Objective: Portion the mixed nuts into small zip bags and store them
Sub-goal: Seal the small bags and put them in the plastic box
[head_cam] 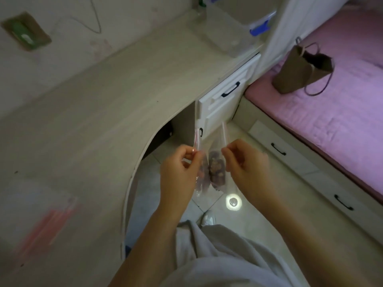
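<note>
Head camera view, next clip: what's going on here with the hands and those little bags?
A person holds two small zip bags with nuts over the floor, beside the desk. The left hand pinches the left bag near its top, and the right hand pinches the right bag likewise. The bags hang side by side. A blurred pile of spare bags lies on the desk. Whether either bag is sealed cannot be told.

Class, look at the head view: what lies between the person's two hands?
Two small zip bags of nuts hang between the left hand and right hand, each hand pinching one bag's top; head view.
</note>
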